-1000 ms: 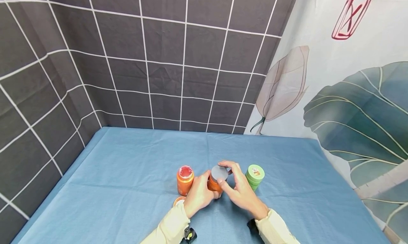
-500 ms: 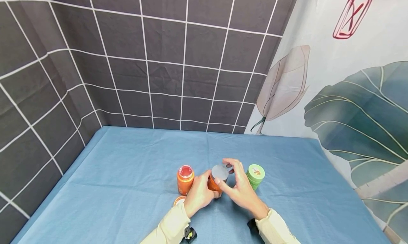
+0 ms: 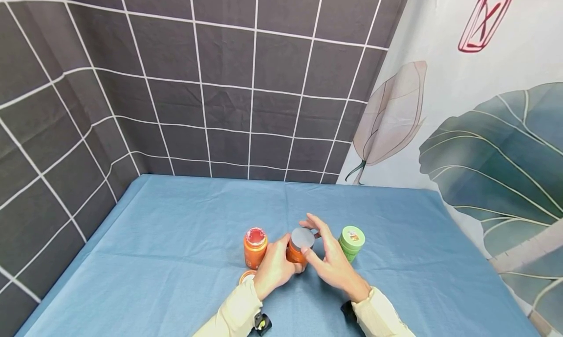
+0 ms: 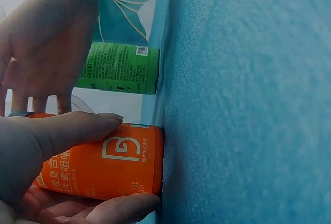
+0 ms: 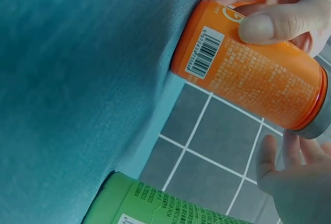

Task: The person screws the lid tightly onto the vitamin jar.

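An orange bottle (image 3: 295,253) with a grey cap (image 3: 303,237) stands upright on the blue cloth. My left hand (image 3: 276,267) grips its body, the thumb (image 4: 77,131) lying across the printed label in the left wrist view. At the cap's right side is my right hand (image 3: 332,263), its fingers loosely spread and extended past the far side. In the right wrist view the fingertips (image 5: 291,144) of that hand come close to the cap's edge; whether they touch it I cannot tell.
Left of my left hand stands an uncapped orange jar (image 3: 255,251) with a reddish opening. An orange-rimmed lid (image 3: 248,277) lies before it, partly hidden by my sleeve. A green canister (image 3: 352,243) stands just right of my right hand. The blue cloth (image 3: 184,229) extends around them.
The right fingers, curled about the cap's far side a second ago, have lifted and straightened away from it. My left hand and the bottle have stayed in place.
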Motion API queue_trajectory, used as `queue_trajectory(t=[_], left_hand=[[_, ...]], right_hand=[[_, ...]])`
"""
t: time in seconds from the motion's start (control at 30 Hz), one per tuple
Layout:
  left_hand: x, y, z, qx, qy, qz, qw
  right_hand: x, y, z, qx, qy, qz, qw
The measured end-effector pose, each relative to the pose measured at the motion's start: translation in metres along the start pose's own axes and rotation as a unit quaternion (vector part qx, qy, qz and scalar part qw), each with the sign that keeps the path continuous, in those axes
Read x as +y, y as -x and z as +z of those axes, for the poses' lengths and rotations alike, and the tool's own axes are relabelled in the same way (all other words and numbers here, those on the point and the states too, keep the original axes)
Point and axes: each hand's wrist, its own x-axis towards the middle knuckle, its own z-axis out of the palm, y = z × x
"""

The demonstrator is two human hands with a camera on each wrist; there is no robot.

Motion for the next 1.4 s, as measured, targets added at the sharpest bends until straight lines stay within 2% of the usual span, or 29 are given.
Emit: queue_trajectory(t=[0.17, 0.33, 0.77, 0.9, 1.03, 1.27, 1.4], left_hand=[[-0.0001, 0.0002, -0.0002, 0.001, 0.001, 0.001, 1.0000], [-0.0003, -0.0002, 0.0001, 0.000, 0.002, 0.000, 1.0000], [-0.0012, -0.0007, 0.0000, 0.006, 0.000, 0.010, 0.9999], [-0.0012, -0.0006, 0.0002, 0.004, 0.002, 0.010, 0.9999], [-0.0013, -0.0004, 0.0004, 0.006, -0.002, 0.014, 0.9999], [-0.0017, -0.0003, 0.0003, 0.007, -0.001, 0.017, 0.9998], [-0.0016, -0.0003, -0.0001, 0.002, 0.000, 0.010, 0.9999]], right_hand=[[0.0009, -0.0001, 0.0002, 0.009, 0.012, -0.013, 1.000], [0.0001, -0.0009, 0.0003, 0.019, 0.029, -0.007, 0.999], [-0.0017, 0.0007, 0.0020, 0.034, 0.063, 0.060, 0.996], [0.0002, 0.0002, 0.0012, 0.036, 0.057, 0.038, 0.997], [0.0011, 0.0003, 0.0004, 0.018, 0.041, 0.011, 0.999], [-0.0018, 0.0001, 0.0001, -0.010, 0.024, 0.022, 0.999], [-0.0013, -0.0004, 0.0000, -0.008, 0.017, 0.012, 1.000]])
